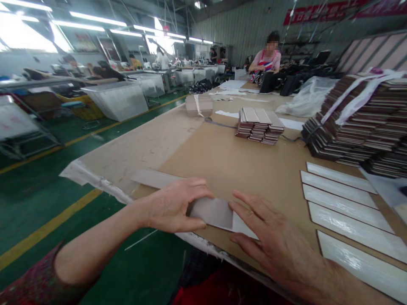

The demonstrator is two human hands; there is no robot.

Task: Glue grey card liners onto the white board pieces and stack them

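My left hand (179,205) grips a greyish-beige strip (213,212) near the table's front edge, thumb on the near side and fingers over the far side. The strip looks curled or folded over between my hands. Under its right end shows a white surface (242,224). My right hand (270,231) lies over that white part with fingers stretched and apart, the index fingertip touching the strip's right edge. Beyond my left hand a flat beige strip (152,178) extends to the left; whether it is the same piece is hidden by the hand.
Several glossy white strips with dark edges (346,203) lie in a row at right. Behind them rises a tall tied stack of brown panels (365,118). A smaller stack (259,125) and a tied beige bundle (199,105) stand farther back. A person (267,61) works at the far end.
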